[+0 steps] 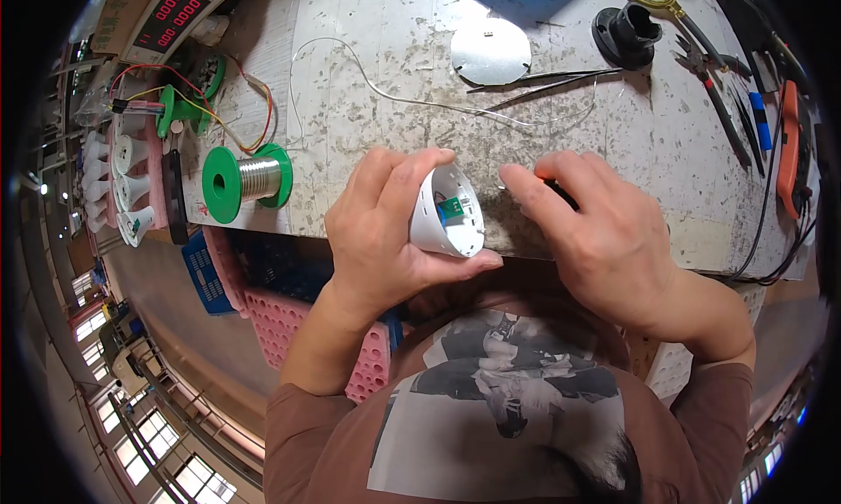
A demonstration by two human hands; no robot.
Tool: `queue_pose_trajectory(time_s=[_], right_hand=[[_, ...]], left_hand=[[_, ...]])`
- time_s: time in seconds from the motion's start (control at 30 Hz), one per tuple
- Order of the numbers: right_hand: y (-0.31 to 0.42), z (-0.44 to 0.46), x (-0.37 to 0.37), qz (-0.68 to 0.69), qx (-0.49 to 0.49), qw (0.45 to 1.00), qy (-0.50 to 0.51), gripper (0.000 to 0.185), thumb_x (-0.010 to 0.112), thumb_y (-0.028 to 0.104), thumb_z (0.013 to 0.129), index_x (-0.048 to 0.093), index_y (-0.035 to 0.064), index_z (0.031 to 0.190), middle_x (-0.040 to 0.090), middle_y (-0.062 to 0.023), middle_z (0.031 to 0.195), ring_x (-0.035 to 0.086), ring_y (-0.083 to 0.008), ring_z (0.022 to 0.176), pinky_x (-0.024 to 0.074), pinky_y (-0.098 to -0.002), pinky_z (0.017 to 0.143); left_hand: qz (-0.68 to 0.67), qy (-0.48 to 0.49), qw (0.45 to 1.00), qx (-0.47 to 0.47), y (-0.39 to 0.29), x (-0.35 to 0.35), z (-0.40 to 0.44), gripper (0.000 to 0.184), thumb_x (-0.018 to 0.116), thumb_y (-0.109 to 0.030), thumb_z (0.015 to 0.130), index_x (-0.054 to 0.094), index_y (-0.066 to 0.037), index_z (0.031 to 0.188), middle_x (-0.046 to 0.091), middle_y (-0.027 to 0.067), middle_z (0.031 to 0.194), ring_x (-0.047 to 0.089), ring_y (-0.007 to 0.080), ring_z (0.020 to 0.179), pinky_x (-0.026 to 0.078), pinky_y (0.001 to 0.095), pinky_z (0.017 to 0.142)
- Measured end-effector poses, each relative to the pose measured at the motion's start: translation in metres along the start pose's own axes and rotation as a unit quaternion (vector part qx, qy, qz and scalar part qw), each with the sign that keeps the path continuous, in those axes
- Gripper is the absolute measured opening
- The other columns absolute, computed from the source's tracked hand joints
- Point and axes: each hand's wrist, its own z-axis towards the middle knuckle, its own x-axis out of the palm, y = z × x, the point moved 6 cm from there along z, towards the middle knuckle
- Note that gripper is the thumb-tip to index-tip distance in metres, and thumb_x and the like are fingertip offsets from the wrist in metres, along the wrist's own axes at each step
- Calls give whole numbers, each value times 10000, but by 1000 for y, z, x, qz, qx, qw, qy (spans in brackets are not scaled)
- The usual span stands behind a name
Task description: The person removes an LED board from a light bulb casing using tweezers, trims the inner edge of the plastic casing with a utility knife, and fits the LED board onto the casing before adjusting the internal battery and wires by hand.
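Observation:
A white cone-shaped housing is gripped in my left hand, its open end turned toward the right. Inside it a small green circuit board and a bit of blue show. To the right of the housing, apart from it, my right hand is closed with the fingers curled over the table's front edge. Something dark, with a trace of orange, shows between those fingers; most of it is hidden.
A green solder spool stands left on the table. Behind the hands lie a round metal plate, tweezers and a thin wire. A black stand, pliers and an orange meter are at right.

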Motion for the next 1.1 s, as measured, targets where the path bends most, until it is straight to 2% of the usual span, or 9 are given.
queue_pose_trajectory(time_s=[0.27, 0.5, 0.6, 0.67, 0.8, 0.87, 0.9, 0.97, 1.1], right_hand=[[8, -15, -10, 44, -73, 996, 30, 369, 691, 178, 799, 745, 128, 1160, 641, -69, 1008, 607, -210, 793, 498, -323, 598], [10, -18, -4, 36, -74, 996, 40, 385, 696, 188, 785, 743, 133, 1163, 648, -79, 1026, 610, -218, 803, 499, -330, 609], [9, -17, -5, 46, -77, 995, 53, 383, 696, 184, 781, 743, 129, 1158, 649, -79, 1023, 613, -218, 805, 499, -327, 607], [8, -17, -6, 62, -83, 994, 47, 376, 695, 188, 782, 745, 124, 1150, 649, -74, 1018, 614, -216, 807, 494, -324, 600], [7, -14, -7, 56, -81, 993, 65, 369, 688, 199, 786, 748, 122, 1142, 647, -64, 1010, 611, -210, 808, 488, -319, 590], [10, -12, -8, 37, -91, 992, 80, 362, 676, 214, 794, 748, 116, 1135, 642, -55, 1001, 602, -202, 809, 461, -308, 586], [12, -11, -10, 37, -90, 992, 80, 362, 676, 214, 794, 748, 116, 1135, 642, -55, 1001, 602, -202, 809, 461, -308, 586], [15, -10, -11, 17, -89, 992, 92, 431, 692, 153, 763, 732, 141, 1192, 641, -80, 1020, 616, -239, 821, 504, -346, 614], [19, -14, -4, -37, -116, 992, 43, 348, 661, 229, 818, 749, 107, 1132, 633, -53, 998, 583, -197, 809, 411, -299, 594]], left_hand=[[-14, -24, 1000, 15, -1, -2, 0, 969, 939, -683, 576, 688, -31, 1247, 675, 119, 1040, 674, 263, 844, 571, 358, 716], [-16, -34, 999, 23, -2, -1, 1, 969, 937, -689, 571, 692, -37, 1245, 667, 113, 1019, 670, 255, 824, 564, 361, 695], [-18, -63, 997, 31, -3, -3, 1, 880, 908, -678, 582, 705, -123, 1233, 628, 59, 948, 653, 255, 733, 539, 369, 604], [-10, -24, 999, 21, -2, -2, 0, 982, 932, -693, 579, 680, -25, 1253, 677, 109, 1026, 669, 263, 829, 566, 362, 689], [-10, -22, 999, 33, -1, 2, -2, 996, 928, -686, 599, 651, -22, 1287, 705, 121, 1086, 675, 272, 849, 575, 369, 695], [-30, -87, 994, 53, -1, 2, -1, 857, 871, -708, 625, 704, -125, 1230, 612, 54, 920, 629, 249, 714, 517, 367, 583], [-30, -86, 994, 53, -2, -1, -2, 857, 871, -708, 625, 704, -125, 1230, 612, 54, 920, 629, 249, 714, 517, 367, 583], [-9, -5, 999, 42, -2, 0, -4, 1036, 926, -669, 622, 585, -27, 1359, 730, 134, 1163, 685, 286, 882, 587, 385, 707], [-7, -12, 999, 46, -1, 1, -4, 1043, 920, -679, 621, 581, -28, 1362, 729, 132, 1152, 678, 278, 865, 583, 380, 693]])
